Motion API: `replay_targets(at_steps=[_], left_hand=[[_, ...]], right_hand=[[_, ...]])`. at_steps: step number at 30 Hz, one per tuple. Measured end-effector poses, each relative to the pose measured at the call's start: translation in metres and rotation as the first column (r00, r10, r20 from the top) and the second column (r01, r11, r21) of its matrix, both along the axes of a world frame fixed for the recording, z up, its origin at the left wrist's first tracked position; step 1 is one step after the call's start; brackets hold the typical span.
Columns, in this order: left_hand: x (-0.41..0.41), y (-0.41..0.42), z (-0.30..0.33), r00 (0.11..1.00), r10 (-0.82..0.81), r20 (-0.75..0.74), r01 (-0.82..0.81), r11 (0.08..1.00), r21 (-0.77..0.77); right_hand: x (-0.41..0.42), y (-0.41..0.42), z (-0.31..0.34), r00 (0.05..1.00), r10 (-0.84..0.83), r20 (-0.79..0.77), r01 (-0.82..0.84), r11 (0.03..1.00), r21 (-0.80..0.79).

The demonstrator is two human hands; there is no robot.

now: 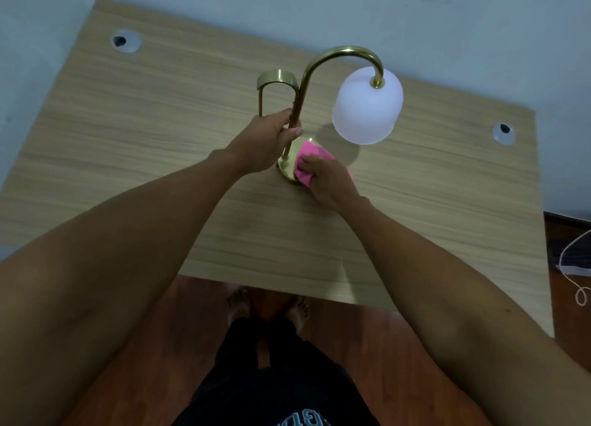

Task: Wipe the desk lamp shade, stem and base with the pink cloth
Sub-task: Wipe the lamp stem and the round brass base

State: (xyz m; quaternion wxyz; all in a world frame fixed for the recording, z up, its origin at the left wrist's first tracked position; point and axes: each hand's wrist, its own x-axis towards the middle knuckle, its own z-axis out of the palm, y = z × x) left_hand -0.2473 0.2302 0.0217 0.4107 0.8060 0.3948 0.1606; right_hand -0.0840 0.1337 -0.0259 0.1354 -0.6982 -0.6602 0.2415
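Standing upright near the middle of the wooden table [160, 169], the lamp [319, 105] consists of a round brass base [286, 169], a slim brass stem [295, 118] and a frosted white shade [367, 105]. The stem rises from the base, arches over at the top and ends at the shade, which hangs open end down — clear of the table, to the right of the stem and above the base's far right side. A second brass loop [275, 80] stands just left of the stem.

Left hand [271, 137]: fingers curled shut around the lower stem, thumb on the near side, gripping it just above the base.

Right hand [329, 179]: palm down, fingers pressed flat on the pink cloth [303, 166]. The cloth lies bunched on the top of the base, covering its right half and overhanging the near edge; a small pink corner shows past the far side of the hand. The left rim of the base stays visible beside the stem foot.

Two round cable grommets are set in the table — one [125, 40] at far left, one [503, 132] at right. A white cord [572, 275] lies on the floor at right
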Motion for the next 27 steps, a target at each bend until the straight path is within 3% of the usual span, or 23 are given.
replay_targets(at_steps=[5,9,13,17,20,22,24,27], left_hand=[[-0.001,0.004,-0.004,1.000,-0.025,-0.013,0.025,0.999,0.039],[0.000,0.007,-0.003,0.999,-0.043,-0.014,0.044,0.998,0.047],[0.000,0.008,-0.003,0.998,-0.054,-0.012,0.054,0.997,0.055],[0.000,0.007,-0.004,0.998,-0.063,0.002,0.063,0.996,0.067],[0.001,0.008,-0.004,0.999,-0.042,-0.003,0.042,0.998,0.052],[0.001,0.008,-0.004,0.999,-0.041,-0.002,0.041,0.998,0.038],[0.001,0.007,-0.004,0.999,-0.032,0.001,0.032,0.999,0.023],[0.001,0.007,-0.003,1.000,-0.019,0.002,0.019,1.000,-0.003]], right_hand=[[0.000,-0.019,0.005,0.984,0.175,0.027,-0.176,0.983,0.054],[0.015,0.004,0.003,0.997,-0.027,0.072,0.032,0.998,-0.059],[0.005,0.038,0.006,0.997,-0.030,-0.078,0.019,0.991,-0.132],[0.018,0.033,0.001,0.998,-0.023,-0.057,0.016,0.993,-0.121],[0.022,0.016,-0.008,0.989,-0.131,0.062,0.127,0.989,0.072],[0.016,0.003,-0.020,0.988,-0.096,0.117,0.077,0.985,0.157],[-0.002,-0.011,-0.026,0.981,-0.132,0.145,0.111,0.983,0.143],[-0.041,-0.023,-0.029,0.963,-0.270,0.019,0.269,0.962,0.046]])
